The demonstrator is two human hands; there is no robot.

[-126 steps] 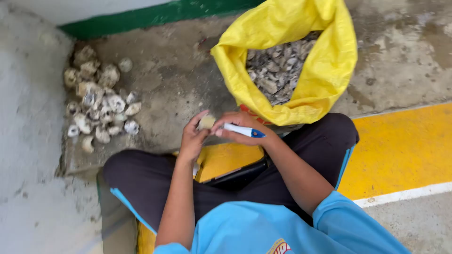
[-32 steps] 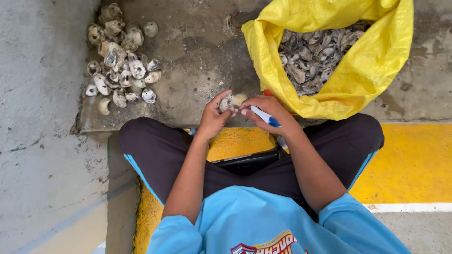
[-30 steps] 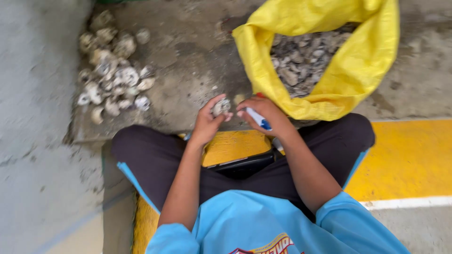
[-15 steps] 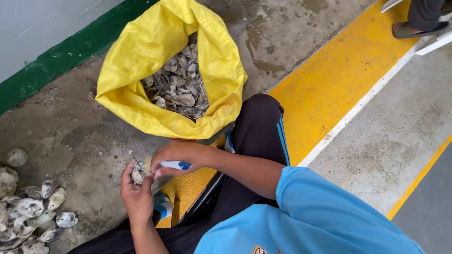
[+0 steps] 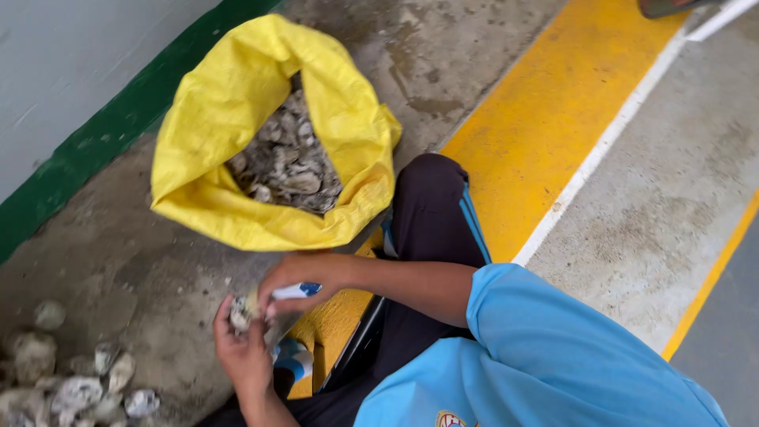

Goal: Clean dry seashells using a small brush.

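1. Pile of shells (image 5: pixel 75 387), bottom left corner, lying loose on the wet concrete floor (image 5: pixel 142 277). Pale, rough, mostly flat pieces. I read them as kept apart from the sack so that handled pieces do not mix with the rest; that is my judgement.

2. Yellow sack (image 5: pixel 229 142), upper left, slumped against the green-banded wall (image 5: pixel 95 134). Its mouth is rolled down and open toward the person, showing grey shells inside. I take the folded rim as a way to keep the contents within easy reach.

3. Left hand (image 5: pixel 243 352), lower centre-left, palm up, fingers curled round a single shell (image 5: pixel 239 312). The shell sits cupped low between the knees, just above the floor, steadied against the tool.

4. Right hand (image 5: pixel 300 277), just right of the shell, closed around a small knife with a white and blue handle (image 5: pixel 296 291). The tip points at the shell and appears to meet its edge; the blade itself I cannot make out.

5. Blue and white object (image 5: pixel 294 362) below the hands; kind unclear.

6. Person's dark trousers (image 5: pixel 431 213) and blue shirt (image 5: pixel 545 356), centre right, seated across a yellow floor stripe (image 5: pixel 538 134).
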